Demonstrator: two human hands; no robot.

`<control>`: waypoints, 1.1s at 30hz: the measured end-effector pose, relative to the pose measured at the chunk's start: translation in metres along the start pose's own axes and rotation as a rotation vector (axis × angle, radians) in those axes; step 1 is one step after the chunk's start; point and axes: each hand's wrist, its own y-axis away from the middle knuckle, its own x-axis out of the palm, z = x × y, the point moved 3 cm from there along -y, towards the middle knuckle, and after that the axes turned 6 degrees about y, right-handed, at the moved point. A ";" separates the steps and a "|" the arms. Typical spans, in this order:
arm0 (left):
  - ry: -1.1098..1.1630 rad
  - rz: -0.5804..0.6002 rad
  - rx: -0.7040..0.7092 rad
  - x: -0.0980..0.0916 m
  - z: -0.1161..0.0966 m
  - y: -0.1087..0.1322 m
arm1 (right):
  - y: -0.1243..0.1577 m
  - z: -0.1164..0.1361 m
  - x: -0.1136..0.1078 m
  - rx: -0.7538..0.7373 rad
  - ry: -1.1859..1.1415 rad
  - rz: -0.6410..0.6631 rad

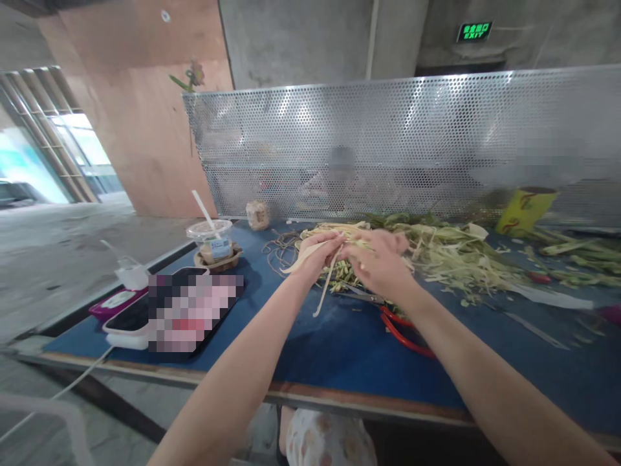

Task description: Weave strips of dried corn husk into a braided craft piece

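Note:
Over the blue table, my left hand (317,254) is closed on pale, flat plant strips (323,291); one dangles below the fingers and a wider piece sticks out on the wrist side. My right hand (378,262) is close beside it, fingers bent toward the strips. Motion blurs those fingers, so what they hold, if anything, is unclear. Under the hands lies a heap of cut green-yellow plant bits (342,277). A pair of scissors with red handles (403,333) rests just below my right hand, partly covered by the forearm.
Shredded leaves (456,259) spread to the right, near a knife (536,329) and a yellow can (526,210). At left are a lidded cup with a straw (216,246), a white-cased phone (130,320) and a small jar (257,215). A perforated metal screen (378,129) borders the back.

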 end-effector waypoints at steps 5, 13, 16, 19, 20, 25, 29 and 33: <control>-0.020 0.074 0.017 0.000 -0.001 0.003 | 0.005 0.021 0.010 -0.296 0.196 0.002; -0.087 0.131 0.074 0.002 0.002 0.004 | 0.005 0.024 0.004 -0.350 0.212 -0.065; -0.087 0.113 0.053 0.002 0.003 0.004 | 0.004 0.021 0.000 -0.330 0.122 -0.043; -0.057 0.106 0.042 0.002 0.000 0.005 | -0.002 0.009 -0.007 -0.097 -0.159 -0.050; -0.046 0.115 0.040 0.003 -0.001 0.005 | -0.004 0.003 -0.008 0.018 -0.274 -0.062; -0.045 0.163 0.002 0.007 -0.003 0.006 | -0.005 -0.018 -0.004 0.421 -0.801 -0.031; -0.126 0.169 -0.038 0.007 0.001 0.007 | -0.004 -0.020 0.004 0.510 -1.044 0.072; -0.163 0.177 -0.042 0.007 0.001 0.007 | -0.005 -0.021 0.004 0.493 -1.025 0.072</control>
